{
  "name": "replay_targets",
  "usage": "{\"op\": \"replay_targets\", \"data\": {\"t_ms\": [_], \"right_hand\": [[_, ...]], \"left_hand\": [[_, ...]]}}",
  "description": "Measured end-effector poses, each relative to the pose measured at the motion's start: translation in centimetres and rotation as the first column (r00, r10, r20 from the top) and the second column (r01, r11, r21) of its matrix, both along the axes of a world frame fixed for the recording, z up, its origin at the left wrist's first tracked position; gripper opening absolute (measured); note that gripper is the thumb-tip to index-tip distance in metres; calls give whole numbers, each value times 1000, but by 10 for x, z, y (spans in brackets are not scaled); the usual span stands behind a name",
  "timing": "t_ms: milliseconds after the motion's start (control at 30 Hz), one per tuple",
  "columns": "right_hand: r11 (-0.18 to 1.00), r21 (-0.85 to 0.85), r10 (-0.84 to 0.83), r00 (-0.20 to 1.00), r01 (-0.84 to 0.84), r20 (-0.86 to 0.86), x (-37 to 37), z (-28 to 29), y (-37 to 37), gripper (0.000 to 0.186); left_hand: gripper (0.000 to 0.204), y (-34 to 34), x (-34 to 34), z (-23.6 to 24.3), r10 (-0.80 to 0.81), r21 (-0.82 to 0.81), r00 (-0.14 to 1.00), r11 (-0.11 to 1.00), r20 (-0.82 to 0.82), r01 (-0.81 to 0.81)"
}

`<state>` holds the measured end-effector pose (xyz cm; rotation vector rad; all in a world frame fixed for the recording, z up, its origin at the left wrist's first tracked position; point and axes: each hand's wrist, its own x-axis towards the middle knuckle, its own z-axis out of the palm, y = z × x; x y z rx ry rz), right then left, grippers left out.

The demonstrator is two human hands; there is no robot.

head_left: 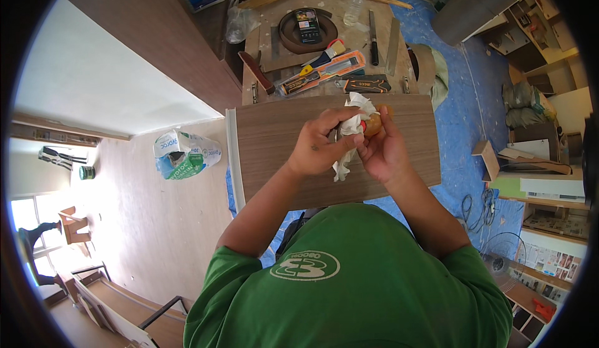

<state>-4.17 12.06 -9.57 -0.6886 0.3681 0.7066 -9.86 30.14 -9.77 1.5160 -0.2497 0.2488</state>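
My left hand [319, 143] is closed on crumpled white tissue paper [359, 101], whose torn end hangs below the fingers. In my right hand [385, 156] is a rounded, amber bottle-like container [374, 125]. A small red part, like a cap or tip, shows where the tissue meets the container. Both hands are close together above a brown wood-grain panel [277, 161]. The fingers partly cover the container, so its full shape is hidden.
Beyond the panel, a worktable holds a utility knife [367, 84], a packaged orange-and-clear tool [324, 73], a paintbrush [332, 51], rolled brown edging [282, 33] with a phone [307, 25], and a clear bottle [354, 7]. An opened plastic sack [187, 153] stands left; cables [479, 211] lie right.
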Motion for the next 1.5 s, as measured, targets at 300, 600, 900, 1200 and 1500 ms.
{"op": "replay_targets", "data": {"t_ms": [300,600,900,1200,1500], "right_hand": [[999,-31,-21,999,22,37,-1,-5,0,40],[1000,22,-17,1000,17,19,-5,-18,-2,41],[997,42,-65,994,62,83,4,-2,5,47],[993,109,29,990,-44,136,3,4,7,46],[999,31,-17,989,12,146,-2,7,6,43]], "left_hand": [[20,-18,-1,-4,205,-33,978,978,-41,-206],[21,-33,5,-11,211,-374,928,870,-307,-322],[46,-28,-1,-7,180,-120,983,976,-41,-184],[42,-1,2,-12,50,-119,998,991,-41,-55],[18,-18,4,-3,191,-212,980,957,-57,-198]]}}
